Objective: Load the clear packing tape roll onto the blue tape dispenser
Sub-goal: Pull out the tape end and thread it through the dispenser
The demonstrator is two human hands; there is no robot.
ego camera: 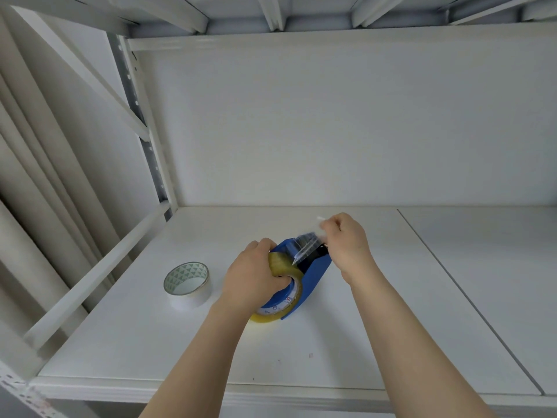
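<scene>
Clear film is pinched between the fingers [327, 226] of the right hand [346, 242], which hold the free tape end [306, 247] raised and stretched back from the front of the blue tape dispenser [313, 271]. The left hand [256, 276] is closed around the clear packing tape roll [281, 267], its fingers curled over the yellowish rim and partly into the core. The roll sits on the dispenser's hub, standing on edge, with its printed side facing the camera. The dispenser rests on the white shelf [346, 342], its long axis running from near-left to far-right, and its cutter end points away toward the back wall [331, 122]. Just left of the left hand, apart from it, a second tape roll [187, 285] lies flat, core opening upward. White metal uprights [150, 140] and a slanted brace frame the shelf's left side, and another shelf's underside spans overhead.
</scene>
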